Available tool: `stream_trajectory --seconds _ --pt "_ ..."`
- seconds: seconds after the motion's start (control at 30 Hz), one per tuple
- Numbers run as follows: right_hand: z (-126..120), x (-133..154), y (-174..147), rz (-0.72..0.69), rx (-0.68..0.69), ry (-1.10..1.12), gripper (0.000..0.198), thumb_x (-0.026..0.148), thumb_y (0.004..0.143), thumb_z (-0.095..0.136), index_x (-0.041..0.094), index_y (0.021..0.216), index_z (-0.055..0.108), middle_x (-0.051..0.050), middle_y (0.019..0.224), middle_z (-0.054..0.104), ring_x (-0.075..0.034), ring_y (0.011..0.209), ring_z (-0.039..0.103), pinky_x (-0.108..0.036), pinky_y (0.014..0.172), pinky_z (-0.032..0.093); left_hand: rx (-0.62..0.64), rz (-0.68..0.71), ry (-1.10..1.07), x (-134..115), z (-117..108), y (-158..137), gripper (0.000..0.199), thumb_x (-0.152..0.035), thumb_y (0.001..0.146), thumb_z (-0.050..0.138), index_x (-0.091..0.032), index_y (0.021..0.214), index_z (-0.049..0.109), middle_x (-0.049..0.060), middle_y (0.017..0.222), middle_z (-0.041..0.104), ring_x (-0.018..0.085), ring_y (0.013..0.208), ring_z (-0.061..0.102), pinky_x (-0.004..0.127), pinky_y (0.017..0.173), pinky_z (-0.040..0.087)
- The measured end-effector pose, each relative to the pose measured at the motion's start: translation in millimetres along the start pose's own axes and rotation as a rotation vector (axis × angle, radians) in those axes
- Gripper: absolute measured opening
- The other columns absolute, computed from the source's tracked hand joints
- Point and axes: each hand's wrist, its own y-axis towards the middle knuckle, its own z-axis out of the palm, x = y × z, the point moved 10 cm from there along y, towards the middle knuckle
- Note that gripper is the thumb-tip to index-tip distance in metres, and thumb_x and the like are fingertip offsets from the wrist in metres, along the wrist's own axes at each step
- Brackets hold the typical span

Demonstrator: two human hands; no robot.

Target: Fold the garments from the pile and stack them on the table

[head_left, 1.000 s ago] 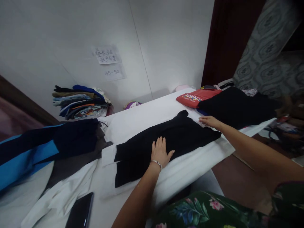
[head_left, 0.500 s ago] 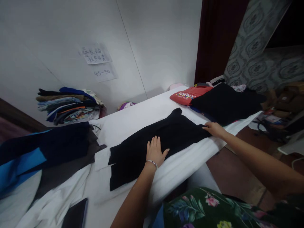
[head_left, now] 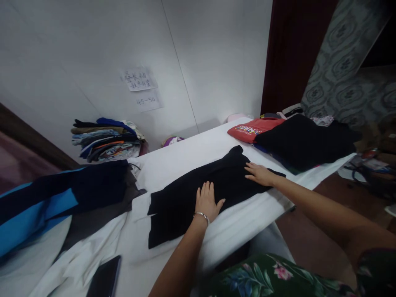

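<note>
A black garment (head_left: 185, 198), which looks like trousers or a top with two long parts, lies spread on the white-covered table (head_left: 198, 153). My left hand (head_left: 208, 202), with a silver bracelet at the wrist, rests flat on its middle, fingers apart. Near the garment's right end, my right hand (head_left: 259, 174) lies palm down on the black cloth with fingers stretched out. Neither hand grips anything. Part of the right end sticks out beyond my right wrist.
At the right end stand a red printed garment (head_left: 247, 133) and black clothes (head_left: 305, 142). A folded stack (head_left: 108, 140) sits by the wall. Blue and navy clothing (head_left: 71, 196), a white cloth (head_left: 89, 251) and a phone (head_left: 104, 277) lie left. Handwritten paper signs (head_left: 140, 80) hang above.
My right hand has let go of the garment's right corner and moved left onto the cloth, now flat. My left hand stays on the middle. The view has shifted slightly left.
</note>
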Motion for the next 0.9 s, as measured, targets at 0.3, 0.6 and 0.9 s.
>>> stream_trajectory --seconds 0.3,0.6,0.9 --pt "0.8 12.7 77.4 0.081 0.031 -0.044 0.07 0.06 0.092 0.029 0.018 0.147 0.035 -0.013 0.157 0.022 -0.03 0.144 0.017 -0.053 0.113 0.02 -0.004 -0.012 0.006 -0.3 -1.7 -1.1 0.075 -0.054 0.089 0.043 -0.007 0.146 0.031 0.018 0.154 0.03 0.029 0.144 0.023 0.05 0.117 0.02" --pt "31.6 -18.1 105.9 0.235 0.143 -0.021 0.065 0.058 0.093 0.027 0.024 0.149 0.03 -0.008 0.157 0.022 -0.026 0.144 0.019 -0.051 0.111 0.026 0.031 -0.022 -0.035 -0.8 0.3 -1.2 0.078 -0.054 0.088 0.044 -0.006 0.147 0.029 0.018 0.155 0.026 0.029 0.144 0.02 0.05 0.118 0.017" --pt "28.2 -9.8 60.8 0.212 0.121 -0.014 0.061 0.058 0.093 0.027 0.024 0.141 0.045 -0.01 0.153 0.032 -0.03 0.142 0.024 -0.059 0.109 0.024 0.067 -0.013 -0.148 9.8 -6.4 -12.6 0.071 -0.052 0.088 0.047 -0.013 0.146 0.033 0.013 0.155 0.029 0.026 0.144 0.022 0.047 0.118 0.018"
